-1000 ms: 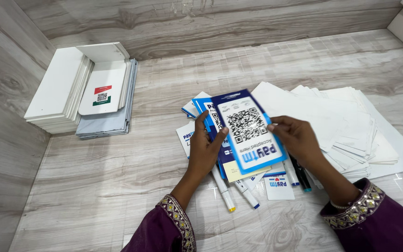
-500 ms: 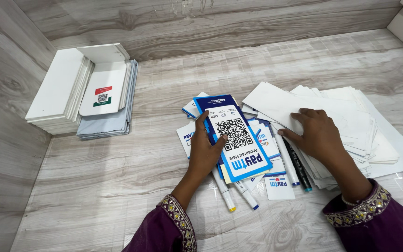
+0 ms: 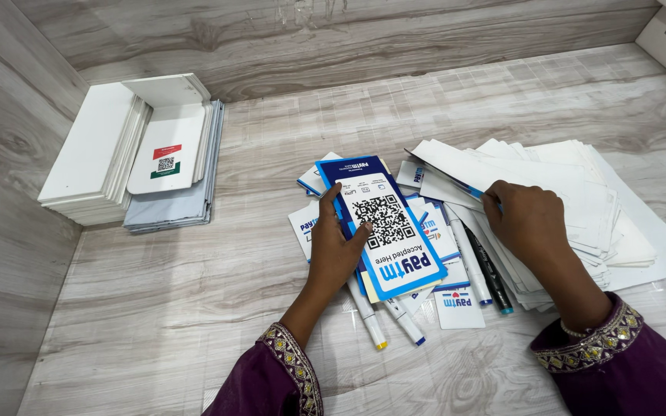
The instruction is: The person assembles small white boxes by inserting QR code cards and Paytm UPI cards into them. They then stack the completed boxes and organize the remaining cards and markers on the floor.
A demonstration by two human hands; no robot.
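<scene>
Head view: a blue-and-white code card (image 3: 383, 227) is gripped at table centre by the left hand (image 3: 337, 250), thumb on its face. At three o'clock of it, a white envelope (image 3: 449, 166) is pinched and lifted by the right hand (image 3: 529, 223). The envelope stack (image 3: 603, 200) could likely be dragged askew by friction against the lifted envelope.

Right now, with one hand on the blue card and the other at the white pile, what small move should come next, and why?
Probably draw the top envelope toward the blue card. The right hand already pinches its lifted edge at the white pile, while the left hand holds the card stack steady beside it.
</scene>
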